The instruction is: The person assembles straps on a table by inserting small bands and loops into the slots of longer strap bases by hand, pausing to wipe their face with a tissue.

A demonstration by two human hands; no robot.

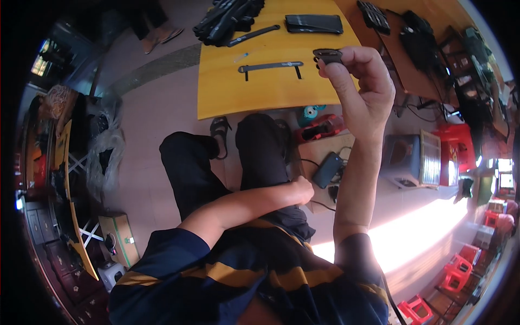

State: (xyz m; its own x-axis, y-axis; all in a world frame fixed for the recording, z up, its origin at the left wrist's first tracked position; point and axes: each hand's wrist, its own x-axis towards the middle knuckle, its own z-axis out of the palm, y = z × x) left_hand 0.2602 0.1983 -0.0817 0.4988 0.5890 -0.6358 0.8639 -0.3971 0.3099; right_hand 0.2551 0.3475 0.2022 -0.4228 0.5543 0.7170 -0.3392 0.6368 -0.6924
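Observation:
Raised over the right front corner of the yellow table (227, 100), my right hand (368, 81) pinches a small dark oval piece (328, 54) between thumb and fingers. Its exact kind is too small to tell. On the table lies a dark grey strap (271, 66) with pale lettering and two short black tabs pointing toward me. My left hand (303, 190) rests low by my right thigh, fingers curled closed; the inside of its grip is hidden.
At the table's back are a heap of black straps (225, 21), a single strap (253, 36) and a black stack (314, 23). A phone (327, 169) with cables lies on a cardboard box (309, 153) to my right. A grey stool (403, 157) stands beyond.

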